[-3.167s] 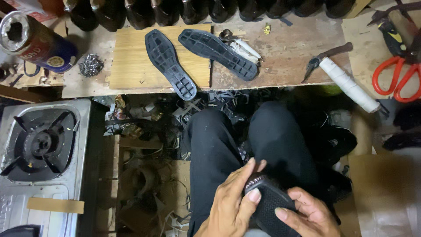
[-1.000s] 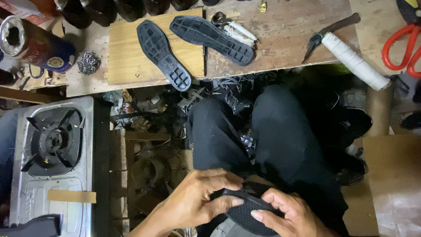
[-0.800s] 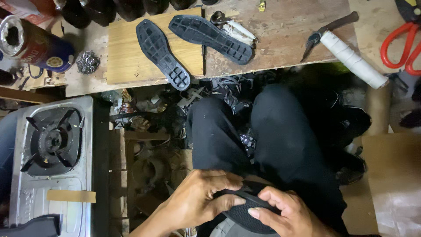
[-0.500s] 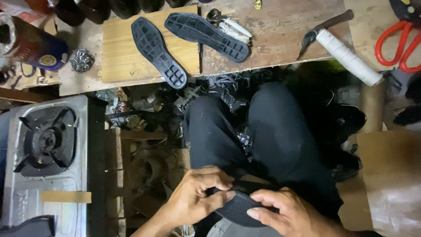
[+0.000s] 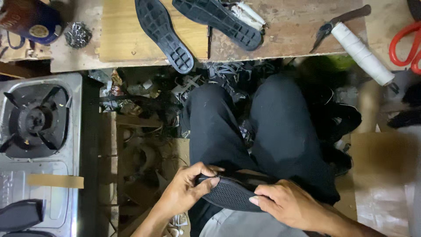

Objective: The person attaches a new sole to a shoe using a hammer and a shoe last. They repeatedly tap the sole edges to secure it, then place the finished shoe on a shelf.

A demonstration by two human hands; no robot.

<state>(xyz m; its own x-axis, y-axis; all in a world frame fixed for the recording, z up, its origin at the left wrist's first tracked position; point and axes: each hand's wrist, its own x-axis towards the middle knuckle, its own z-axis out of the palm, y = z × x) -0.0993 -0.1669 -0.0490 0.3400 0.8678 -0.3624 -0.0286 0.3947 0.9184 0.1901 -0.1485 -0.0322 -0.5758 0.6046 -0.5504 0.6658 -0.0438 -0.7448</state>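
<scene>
A black shoe sole (image 5: pixel 234 195) with a fine mesh-like tread lies across the person's lap, just this side of the knees in dark trousers (image 5: pixel 272 131), and both hands are on it. The left hand (image 5: pixel 186 193) clasps the sole's near end, fingers curled over the top and the thumb pressed against the edge, a closed grip. The right hand (image 5: pixel 287 204) lies over the other end with the fingers bent and the fingertips pressing down on the tread; whether the thumb wraps underneath I cannot tell.

It looks to me like a pressing or seating step: the sole is being worked by hand along its rim. The next move would seem to call for firm, even pressure along the edge while the left hand keeps the piece from sliding off the lap.

Beyond the knees, scraps and offcuts (image 5: pixel 144 94) litter the floor. Farther beyond stands the wooden workbench (image 5: pixel 298 26), with two more black soles (image 5: pixel 164 33) (image 5: pixel 215 19) lying tread up, a white spool of thread (image 5: pixel 362 52) toward its right end, and red-handled scissors (image 5: pixel 405 44) farther right. Left of the knees sits a gas stove (image 5: pixel 37 123), and beyond it a wad of steel wool (image 5: pixel 78 34) beside a dark tin (image 5: pixel 30 19).
</scene>
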